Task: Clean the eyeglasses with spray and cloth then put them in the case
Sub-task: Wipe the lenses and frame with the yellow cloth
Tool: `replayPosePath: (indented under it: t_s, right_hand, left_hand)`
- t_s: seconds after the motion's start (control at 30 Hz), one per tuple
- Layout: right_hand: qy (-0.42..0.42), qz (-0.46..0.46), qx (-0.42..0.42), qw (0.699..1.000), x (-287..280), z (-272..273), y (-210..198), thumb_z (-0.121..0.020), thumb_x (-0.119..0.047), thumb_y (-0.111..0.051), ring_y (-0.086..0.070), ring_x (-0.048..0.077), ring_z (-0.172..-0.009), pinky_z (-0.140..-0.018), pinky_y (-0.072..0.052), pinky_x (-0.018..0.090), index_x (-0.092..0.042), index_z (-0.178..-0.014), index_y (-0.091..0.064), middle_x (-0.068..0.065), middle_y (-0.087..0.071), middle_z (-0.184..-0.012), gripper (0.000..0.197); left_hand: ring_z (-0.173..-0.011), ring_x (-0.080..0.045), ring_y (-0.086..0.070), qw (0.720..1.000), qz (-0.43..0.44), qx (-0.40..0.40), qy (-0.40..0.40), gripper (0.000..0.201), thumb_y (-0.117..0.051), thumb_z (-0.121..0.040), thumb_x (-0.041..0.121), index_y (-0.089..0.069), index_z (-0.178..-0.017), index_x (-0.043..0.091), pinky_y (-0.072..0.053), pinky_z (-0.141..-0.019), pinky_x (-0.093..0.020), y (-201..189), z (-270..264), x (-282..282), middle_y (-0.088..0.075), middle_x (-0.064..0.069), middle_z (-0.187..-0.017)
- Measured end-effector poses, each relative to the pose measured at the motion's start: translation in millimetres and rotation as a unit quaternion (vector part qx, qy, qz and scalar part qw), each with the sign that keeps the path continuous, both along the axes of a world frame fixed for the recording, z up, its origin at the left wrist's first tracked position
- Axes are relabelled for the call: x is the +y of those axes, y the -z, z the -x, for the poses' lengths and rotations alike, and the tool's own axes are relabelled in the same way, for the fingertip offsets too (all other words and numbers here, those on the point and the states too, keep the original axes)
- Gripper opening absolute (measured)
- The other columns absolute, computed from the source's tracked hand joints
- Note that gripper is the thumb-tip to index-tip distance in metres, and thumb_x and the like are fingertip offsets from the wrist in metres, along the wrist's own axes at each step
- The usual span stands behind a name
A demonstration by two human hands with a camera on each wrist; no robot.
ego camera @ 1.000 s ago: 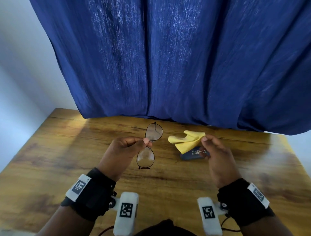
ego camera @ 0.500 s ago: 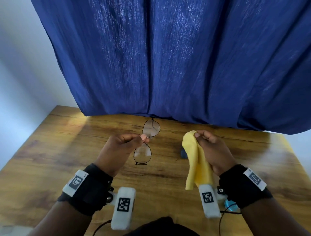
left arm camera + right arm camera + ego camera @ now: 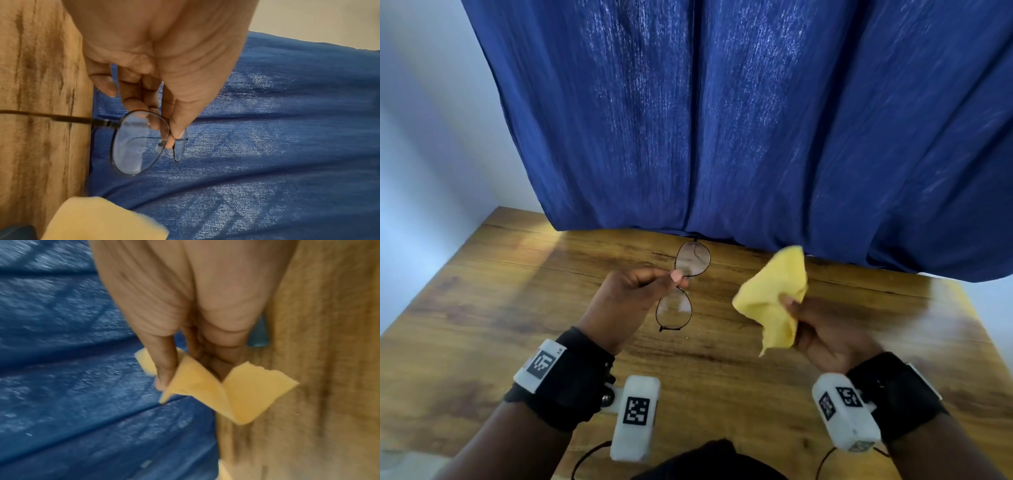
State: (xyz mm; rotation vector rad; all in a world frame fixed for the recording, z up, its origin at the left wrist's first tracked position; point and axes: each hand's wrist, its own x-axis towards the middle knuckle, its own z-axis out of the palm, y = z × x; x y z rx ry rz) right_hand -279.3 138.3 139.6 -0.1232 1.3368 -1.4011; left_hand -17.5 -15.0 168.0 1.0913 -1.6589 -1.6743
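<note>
Left hand (image 3: 630,294): pinches eyeglasses (image 3: 681,284) at the bridge, above table (image 3: 482,308).
Right hand (image 3: 828,329): grips yellow cloth (image 3: 774,301).

The right hand (image 3: 825,329) has lifted the yellow cloth (image 3: 774,301) off the surface (image 3: 482,308); it now bunches toward 12 o'clock.

Left hand (image 3: 633,301) up over the table (image 3: 482,308), thumb and fingers pinched; right hand (image 3: 825,329) raised beside it above the table, fingers curled tight, both wrists strapped.
</note>
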Motion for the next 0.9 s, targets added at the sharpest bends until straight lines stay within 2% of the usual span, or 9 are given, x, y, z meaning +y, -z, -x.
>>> replayPosePath:
  t_s: [0.07,0.2,0.33,0.43,0.53,0.63,0.73,0.8,0.9]
  right_hand:
    - [-0.067,-0.060,-0.008,0.996,5.7,-12.2,6.3,-0.079,-0.009,-0.073,-0.064,0.038,-0.118,-0.094,-0.056,0.050,0.003,-0.129,-0.061,0.024,-0.067,-0.128,0.054]
    - [-0.094,-0.042,0.000,0.995,0.9,-26.5,1.8,-0.081,-0.013,-0.071,-0.072,0.031,-0.094,-0.083,-0.061,0.044,0.004,-0.114,-0.068,0.022,-0.072,-0.111,0.037]
    - [-0.089,-0.035,0.140,0.985,-4.6,-32.7,-4.2,-0.077,-0.037,-0.076,-0.067,0.031,-0.114,-0.103,-0.049,0.055,-0.013,-0.117,-0.071,0.009,-0.075,-0.117,0.047]
    - [-0.095,0.003,0.243,0.965,0.5,-37.1,-6.5,-0.071,-0.055,-0.078,-0.057,0.012,-0.127,-0.106,-0.041,0.037,-0.038,-0.139,-0.055,-0.006,-0.070,-0.124,0.074]
    - [-0.096,0.092,0.202,0.970,4.8,-36.2,-10.4,-0.086,-0.035,-0.068,-0.045,0.000,-0.137,-0.111,-0.030,0.034,-0.040,-0.141,-0.057,-0.015,-0.060,-0.141,0.057]
    - [-0.064,0.125,0.043,0.989,5.0,-36.6,-17.3,-0.092,-0.034,-0.059,-0.066,0.023,-0.121,-0.092,-0.054,0.043,-0.012,-0.102,-0.077,0.006,-0.074,-0.113,0.030]
    - [-0.039,0.133,-0.023,0.990,2.2,-37.8,-25.3,-0.101,-0.035,-0.052,-0.069,0.027,-0.078,-0.075,-0.060,0.039,-0.010,-0.071,-0.060,0.008,-0.055,-0.069,0.039]
    - [-0.033,0.162,-0.026,0.986,0.5,-37.7,-25.9,-0.103,-0.034,-0.050,-0.046,0.012,-0.052,-0.061,-0.054,0.030,-0.014,-0.068,-0.055,0.004,-0.037,-0.064,0.041]
    - [-0.053,0.186,-0.039,0.980,1.3,-37.6,-26.5,-0.096,-0.040,-0.066,-0.029,0.005,-0.048,-0.042,-0.033,0.019,-0.018,-0.070,-0.052,0.001,-0.020,-0.070,0.037]
  left_hand:
    - [-0.088,0.010,-0.070,1.000,0.005,0.002,0.001,0.019,-0.069,-0.095,0.033,-0.083,-0.091,0.021,-0.044,-0.076,-0.014,-0.4,0.3,-0.1,-0.082,0.012,-0.098]
    - [-0.077,0.011,-0.069,1.000,0.015,0.014,0.000,0.017,-0.069,-0.096,0.026,-0.082,-0.089,0.017,-0.046,-0.065,-0.002,0.3,-2.0,0.3,-0.081,0.013,-0.087]
    - [-0.074,0.010,-0.068,1.000,0.025,0.006,-0.002,0.017,-0.069,-0.096,0.027,-0.082,-0.090,0.017,-0.047,-0.065,-0.003,0.3,-8.1,-2.1,-0.080,0.014,-0.083]
    - [-0.077,0.012,-0.068,1.000,0.023,-0.002,-0.006,0.017,-0.069,-0.096,0.028,-0.082,-0.089,0.018,-0.046,-0.066,-0.004,-1.4,-10.2,-2.4,-0.080,0.015,-0.086]
    - [-0.075,0.012,-0.067,1.000,0.020,-0.001,-0.006,0.018,-0.068,-0.096,0.027,-0.082,-0.090,0.018,-0.045,-0.067,-0.003,-2.7,-8.3,-1.6,-0.080,0.016,-0.084]
    - [-0.074,0.009,-0.068,1.000,0.010,0.002,-0.003,0.018,-0.069,-0.095,0.030,-0.083,-0.091,0.018,-0.045,-0.073,-0.012,-4.7,-6.6,0.2,-0.078,0.016,-0.079]
    - [-0.077,0.007,-0.069,1.000,0.003,0.010,-0.004,0.019,-0.069,-0.094,0.032,-0.083,-0.087,0.021,-0.045,-0.078,-0.020,-7.2,-4.9,0.5,-0.080,0.012,-0.085]
    - [-0.078,0.007,-0.069,1.000,0.005,0.009,-0.002,0.019,-0.069,-0.094,0.033,-0.084,-0.087,0.023,-0.045,-0.078,-0.020,-8.5,-3.8,1.2,-0.081,0.011,-0.090]
    - [-0.079,0.007,-0.070,1.000,0.008,0.010,0.003,0.018,-0.068,-0.095,0.030,-0.083,-0.089,0.021,-0.046,-0.075,-0.014,-9.6,-2.3,5.3,-0.081,0.011,-0.089]
